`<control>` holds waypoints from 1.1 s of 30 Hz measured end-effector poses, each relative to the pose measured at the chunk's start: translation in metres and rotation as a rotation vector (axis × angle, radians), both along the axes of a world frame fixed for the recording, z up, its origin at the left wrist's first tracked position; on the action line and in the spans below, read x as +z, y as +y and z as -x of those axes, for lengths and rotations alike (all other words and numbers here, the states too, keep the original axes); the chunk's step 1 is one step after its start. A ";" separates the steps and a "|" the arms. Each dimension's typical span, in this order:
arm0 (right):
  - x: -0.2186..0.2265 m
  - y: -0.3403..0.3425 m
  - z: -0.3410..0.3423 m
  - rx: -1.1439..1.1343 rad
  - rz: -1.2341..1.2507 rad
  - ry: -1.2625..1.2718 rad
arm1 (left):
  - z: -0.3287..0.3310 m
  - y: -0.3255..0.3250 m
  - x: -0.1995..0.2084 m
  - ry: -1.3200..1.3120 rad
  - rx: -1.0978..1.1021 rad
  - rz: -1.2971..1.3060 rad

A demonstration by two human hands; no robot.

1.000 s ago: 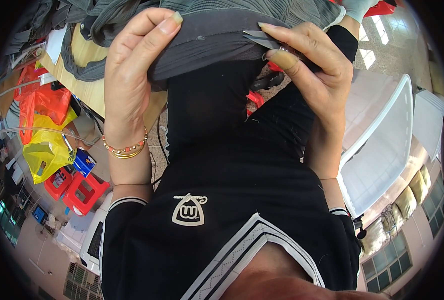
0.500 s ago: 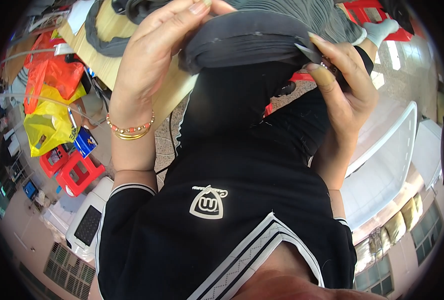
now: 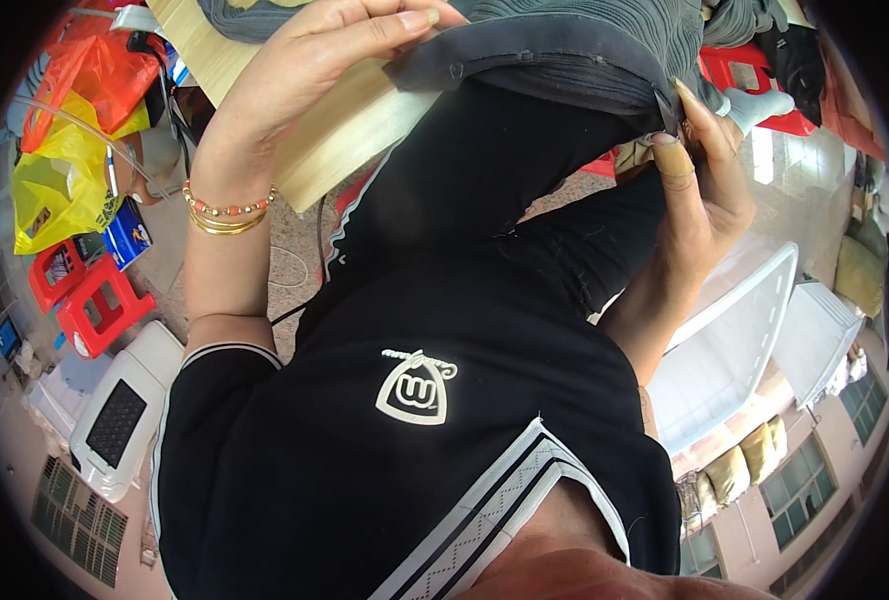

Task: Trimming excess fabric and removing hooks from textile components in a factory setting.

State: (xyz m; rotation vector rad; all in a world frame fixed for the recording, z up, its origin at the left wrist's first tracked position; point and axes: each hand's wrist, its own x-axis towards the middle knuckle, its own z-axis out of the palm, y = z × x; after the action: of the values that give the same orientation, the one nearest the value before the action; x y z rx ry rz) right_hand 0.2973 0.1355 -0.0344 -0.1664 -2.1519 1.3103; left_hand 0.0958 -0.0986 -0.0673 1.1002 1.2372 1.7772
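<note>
A dark grey ribbed garment point(image 3: 605, 30) spreads across the top of the view, its smooth band point(image 3: 535, 45) stretched toward me over my black-trousered lap. My left hand point(image 3: 315, 60) is closed on the band's left end, thumb along the top and fingertips partly hidden. At the band's right end, my right hand point(image 3: 710, 190) grips small thread snips point(image 3: 668, 112) between thumb and fingers. Only their pointed blade shows, right against the fabric edge; the handle is hidden in the palm. Whether the blades touch a thread cannot be made out.
A light wooden table point(image 3: 330, 135) stands beyond my left arm, with grey fabric on it. Left of it are red and yellow plastic bags point(image 3: 70, 185) and red stools point(image 3: 105, 310). A white, translucent bin point(image 3: 730, 350) stands at right, and a red stool point(image 3: 730, 70) behind.
The garment and both hands sit higher in the view, and the band has shifted right. The snips' blade, earlier bright and lying over the band, now points down at its right edge.
</note>
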 end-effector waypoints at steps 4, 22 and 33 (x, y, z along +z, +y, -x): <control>0.004 -0.007 0.001 -0.007 -0.095 0.026 | -0.015 -0.008 0.011 -0.030 0.136 0.471; 0.023 -0.036 0.026 0.165 -0.494 0.018 | -0.011 0.020 -0.006 -0.167 -0.138 -0.576; 0.028 -0.036 0.034 0.219 -0.581 -0.032 | -0.013 0.023 -0.004 -0.219 -0.144 -0.621</control>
State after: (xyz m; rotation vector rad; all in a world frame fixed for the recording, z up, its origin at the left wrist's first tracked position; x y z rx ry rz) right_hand 0.2637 0.0990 -0.0062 0.2916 -2.5334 0.7392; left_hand 0.1092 -0.0756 -0.0716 1.2391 0.4626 2.1603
